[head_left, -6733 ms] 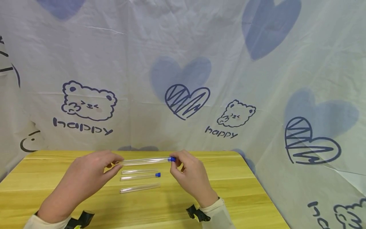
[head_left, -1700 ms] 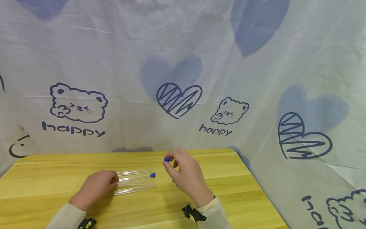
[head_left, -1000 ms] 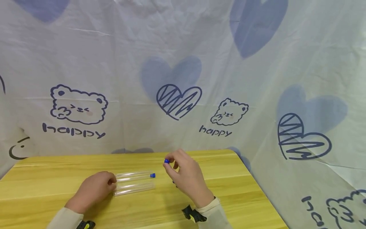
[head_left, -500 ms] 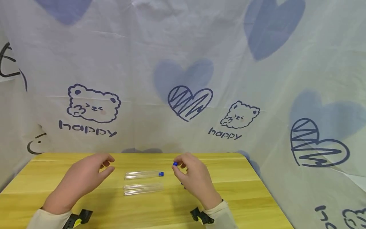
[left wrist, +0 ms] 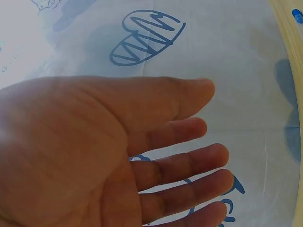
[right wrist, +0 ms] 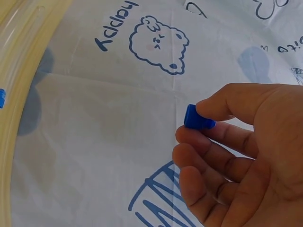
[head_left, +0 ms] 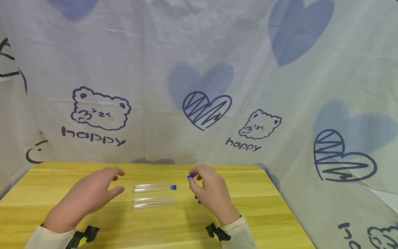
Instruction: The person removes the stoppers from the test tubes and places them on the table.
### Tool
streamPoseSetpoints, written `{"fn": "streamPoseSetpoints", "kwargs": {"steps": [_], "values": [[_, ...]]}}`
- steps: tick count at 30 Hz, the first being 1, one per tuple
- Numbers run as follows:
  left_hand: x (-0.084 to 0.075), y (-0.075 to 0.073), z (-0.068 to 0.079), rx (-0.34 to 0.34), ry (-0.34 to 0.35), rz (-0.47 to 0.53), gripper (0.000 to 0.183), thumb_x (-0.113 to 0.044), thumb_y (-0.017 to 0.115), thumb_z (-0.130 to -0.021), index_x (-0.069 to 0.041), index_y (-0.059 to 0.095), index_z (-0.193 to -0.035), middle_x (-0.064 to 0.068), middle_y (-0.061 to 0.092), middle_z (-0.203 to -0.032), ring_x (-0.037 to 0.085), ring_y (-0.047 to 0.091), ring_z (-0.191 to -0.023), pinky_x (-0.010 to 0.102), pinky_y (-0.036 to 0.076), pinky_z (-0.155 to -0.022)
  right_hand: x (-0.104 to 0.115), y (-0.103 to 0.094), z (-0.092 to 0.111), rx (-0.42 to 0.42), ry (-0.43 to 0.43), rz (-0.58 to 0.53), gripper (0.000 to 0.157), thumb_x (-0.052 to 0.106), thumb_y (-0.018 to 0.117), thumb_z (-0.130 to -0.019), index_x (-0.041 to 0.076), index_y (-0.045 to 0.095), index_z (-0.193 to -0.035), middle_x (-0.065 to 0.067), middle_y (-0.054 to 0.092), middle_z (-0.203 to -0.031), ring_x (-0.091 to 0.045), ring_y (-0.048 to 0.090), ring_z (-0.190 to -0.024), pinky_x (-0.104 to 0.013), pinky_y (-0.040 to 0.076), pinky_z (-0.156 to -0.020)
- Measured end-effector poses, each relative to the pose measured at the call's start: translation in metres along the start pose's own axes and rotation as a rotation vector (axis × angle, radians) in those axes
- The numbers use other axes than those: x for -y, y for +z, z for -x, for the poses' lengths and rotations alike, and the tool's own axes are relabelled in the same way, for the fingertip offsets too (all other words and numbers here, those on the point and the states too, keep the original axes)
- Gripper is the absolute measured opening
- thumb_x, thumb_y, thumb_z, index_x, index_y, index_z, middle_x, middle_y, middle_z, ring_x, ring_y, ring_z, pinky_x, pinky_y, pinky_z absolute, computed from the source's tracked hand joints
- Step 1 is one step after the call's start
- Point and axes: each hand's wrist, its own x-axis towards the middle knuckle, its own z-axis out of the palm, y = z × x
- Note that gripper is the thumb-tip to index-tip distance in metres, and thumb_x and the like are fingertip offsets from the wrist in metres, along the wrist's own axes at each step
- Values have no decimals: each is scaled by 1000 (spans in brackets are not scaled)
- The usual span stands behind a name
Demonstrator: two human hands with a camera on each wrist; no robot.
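My right hand (head_left: 211, 192) pinches a small blue stopper (right wrist: 193, 117) between thumb and index finger, above the right part of the table. My left hand (head_left: 93, 195) hovers at the left, its fingers relaxed and apart, holding nothing in the left wrist view. Between the hands, clear test tubes lie on the table in two pairs. The far pair of test tubes (head_left: 150, 187) has one blue stopper (head_left: 173, 187) at its right end. No stopper shows on the near pair of test tubes (head_left: 152, 202).
More small blue stoppers (head_left: 200, 202) lie on the table beside my right hand, partly hidden by it. The yellow wood-grain table (head_left: 149, 230) ends at the back against a hanging white cloth (head_left: 155, 69) printed with hearts and bears.
Earlier both hands held a stoppered test tube; now its stopper is off in my right hand and the tube lies with the others. My left hand has let go of the tubes and lifted away.
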Motion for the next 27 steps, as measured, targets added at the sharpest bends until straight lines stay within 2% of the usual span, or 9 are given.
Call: {"fn": "streamPoseSetpoints", "kwargs": {"steps": [10, 16, 18, 23, 25, 27], "values": [[2, 2, 3, 6, 18, -5, 51, -33, 77, -94, -6, 62, -134, 15, 69, -124, 40, 64, -114, 60, 52, -91, 2, 4, 1, 0, -15, 3, 11, 19, 75, -94, 16, 73, -105, 6, 69, -98, -12, 65, -84, -24, 54, -68], [2, 0, 4, 19, 7, 2, 54, -34, 76, -94, -5, 61, -136, 16, 68, -125, 41, 64, -115, 60, 52, -91, 3, 4, 0, 4, -19, -1, 11, 17, 74, -94, 16, 74, -105, 7, 69, -96, -10, 64, -84, -25, 55, -69], [0, -1, 4, 2, 17, -3, 51, -33, 75, -95, -5, 62, -135, 15, 69, -124, 40, 65, -114, 60, 52, -91, 2, 4, 0, 10, -11, 3, 11, 17, 73, -94, 15, 74, -105, 6, 68, -96, -10, 64, -84, -25, 55, -69], [-6, -3, 3, -111, 54, 6, 35, -27, 73, -97, -9, 68, -126, 9, 72, -118, 33, 68, -108, 56, 54, -88, 2, 5, 0, 24, 8, 8, 12, 16, 72, -94, 15, 73, -106, 4, 68, -97, -13, 65, -85, -26, 55, -71], [-6, -4, 3, -110, 56, 17, 33, -27, 73, -97, -10, 69, -125, 8, 72, -117, 32, 68, -107, 55, 55, -87, 1, 6, 0, 36, 9, 7, 10, 16, 72, -95, 15, 73, -104, 4, 68, -97, -14, 65, -86, -27, 56, -71], [-6, -5, 4, -79, 54, 24, 35, -29, 73, -97, -9, 68, -126, 8, 71, -117, 32, 68, -107, 55, 55, -88, 2, 6, -1, 48, 10, 9, 8, 18, 73, -95, 16, 73, -103, 5, 68, -96, -14, 65, -85, -26, 55, -71]]}}
